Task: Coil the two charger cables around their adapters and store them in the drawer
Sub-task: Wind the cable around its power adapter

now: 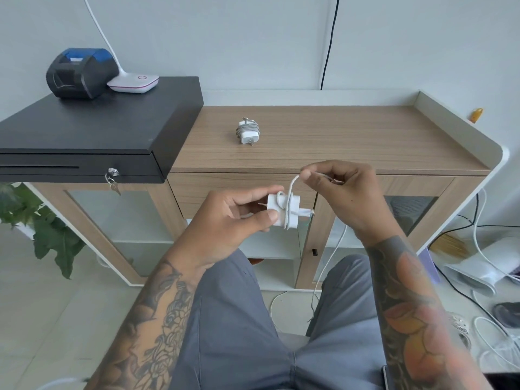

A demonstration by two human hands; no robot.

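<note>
My left hand [239,218] grips a white charger adapter [282,211] in front of the wooden cabinet, with a turn or two of its white cable around the body. My right hand [342,192] pinches that cable [294,182] just above the adapter, and the loose end [326,266] hangs down between my knees. A second adapter [247,131], wrapped in its grey cable, lies on the cabinet top [351,136]. The drawer front [191,190] under the top is closed.
A black cash drawer [92,128] with a key [114,184] sits on the left, carrying a receipt printer [80,73] and a white lamp base [133,83]. A plant [42,229] stands lower left. Loose cables and white bags [486,268] lie on the floor at right.
</note>
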